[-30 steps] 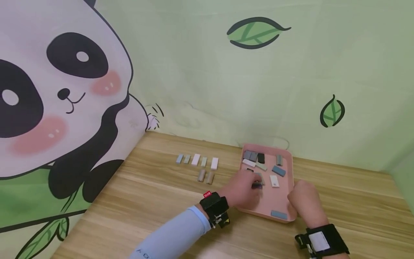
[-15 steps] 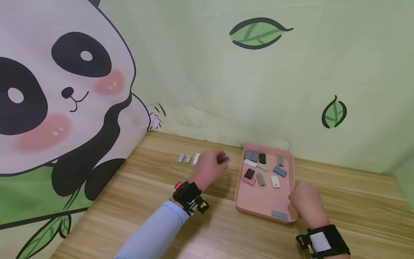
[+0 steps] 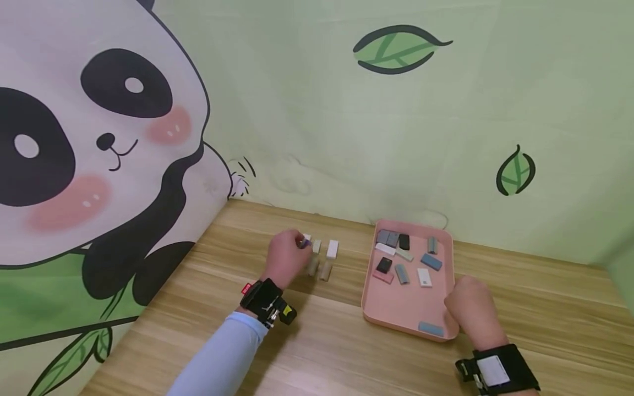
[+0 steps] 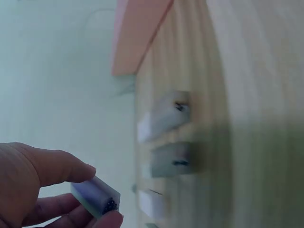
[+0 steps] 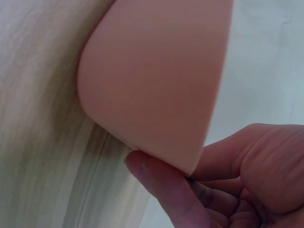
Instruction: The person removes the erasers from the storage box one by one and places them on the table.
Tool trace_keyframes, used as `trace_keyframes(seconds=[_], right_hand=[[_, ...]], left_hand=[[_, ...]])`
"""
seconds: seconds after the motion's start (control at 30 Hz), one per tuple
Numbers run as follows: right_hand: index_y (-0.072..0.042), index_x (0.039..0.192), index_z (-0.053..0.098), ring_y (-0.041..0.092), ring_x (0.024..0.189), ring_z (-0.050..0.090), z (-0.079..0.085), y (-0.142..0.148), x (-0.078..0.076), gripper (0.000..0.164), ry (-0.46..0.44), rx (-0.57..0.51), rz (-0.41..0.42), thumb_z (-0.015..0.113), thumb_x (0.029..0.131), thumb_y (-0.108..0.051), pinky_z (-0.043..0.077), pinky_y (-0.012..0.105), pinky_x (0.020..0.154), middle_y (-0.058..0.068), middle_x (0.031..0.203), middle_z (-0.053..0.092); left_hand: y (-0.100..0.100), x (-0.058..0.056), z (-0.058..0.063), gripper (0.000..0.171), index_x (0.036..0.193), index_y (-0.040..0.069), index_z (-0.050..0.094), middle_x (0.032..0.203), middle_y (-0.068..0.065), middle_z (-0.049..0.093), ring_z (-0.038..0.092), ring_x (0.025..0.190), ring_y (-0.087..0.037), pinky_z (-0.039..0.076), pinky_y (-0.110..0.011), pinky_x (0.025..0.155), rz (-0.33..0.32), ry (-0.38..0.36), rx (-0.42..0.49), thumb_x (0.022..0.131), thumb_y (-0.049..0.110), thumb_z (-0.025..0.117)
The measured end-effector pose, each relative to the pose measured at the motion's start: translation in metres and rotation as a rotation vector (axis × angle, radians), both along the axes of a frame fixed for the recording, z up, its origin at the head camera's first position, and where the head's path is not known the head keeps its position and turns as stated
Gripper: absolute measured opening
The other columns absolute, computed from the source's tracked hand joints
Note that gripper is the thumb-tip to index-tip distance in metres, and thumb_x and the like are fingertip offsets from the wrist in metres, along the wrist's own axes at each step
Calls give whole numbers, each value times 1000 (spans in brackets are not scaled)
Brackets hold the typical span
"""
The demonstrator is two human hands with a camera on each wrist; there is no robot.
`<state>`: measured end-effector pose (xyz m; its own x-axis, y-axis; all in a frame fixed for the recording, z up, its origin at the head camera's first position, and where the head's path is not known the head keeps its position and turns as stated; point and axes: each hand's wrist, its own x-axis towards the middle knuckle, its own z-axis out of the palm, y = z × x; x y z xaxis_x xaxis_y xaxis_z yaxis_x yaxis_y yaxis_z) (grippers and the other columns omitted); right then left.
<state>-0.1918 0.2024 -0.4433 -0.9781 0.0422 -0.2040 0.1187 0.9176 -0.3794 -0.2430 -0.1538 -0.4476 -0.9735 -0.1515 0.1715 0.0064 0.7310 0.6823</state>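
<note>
My left hand (image 3: 287,257) is over the rows of small blocks on the table, left of the tray. Between its thumb and fingers it pinches a small rectangular block (image 4: 97,195), purplish grey with a paler green underside and dark dots on its end. Just beyond are a white block (image 3: 332,249) and a pale green block (image 3: 317,246). Nearer me, a grey-brown block (image 3: 325,271) stands beside another. My right hand (image 3: 473,308) grips the rim of the pink tray (image 5: 156,80) at its right side, thumb and fingers on either face of the wall.
Inside the tray lie several blocks, among them a black block (image 3: 383,265), a blue block (image 3: 431,262), a white block (image 3: 424,278) and a grey-blue block (image 3: 431,329). Behind the wooden table (image 3: 337,352) hangs a green cloth (image 3: 277,110) with a panda and leaves.
From the tray, my left hand has lifted the small block and carried it left, over the rows on the table. My right hand has stayed on the tray's rim.
</note>
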Motion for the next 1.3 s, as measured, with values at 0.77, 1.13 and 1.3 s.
trace_keyframes(seconds=[0.77, 1.13, 1.3], right_hand=[[2, 64, 58, 19, 50, 48, -3, 4, -1, 18, 75, 21, 44, 52, 80, -2, 34, 27, 44, 7, 58, 48], [4, 69, 59, 20, 52, 49, -3, 3, -1, 14, 50, -16, 1, 51, 80, -1, 35, 27, 44, 8, 59, 49], [4, 69, 59, 21, 52, 49, -3, 3, -2, 14, 50, -7, 3, 51, 80, -1, 35, 27, 44, 9, 60, 50]], left_hand=[[-7, -1, -28, 24, 60, 9, 59, 55, -2, 55, 49, 48, -14, 37, -26, 41, 66, -129, -66, 77, 18, 72], [-9, -5, -34, 41, 47, 13, 44, 43, 5, 36, 37, 39, -10, 28, -25, 37, 62, -114, -105, 76, 19, 72], [-11, -6, -32, 39, 47, 13, 41, 43, 5, 33, 35, 38, -11, 26, -25, 36, 62, -114, -95, 74, 18, 69]])
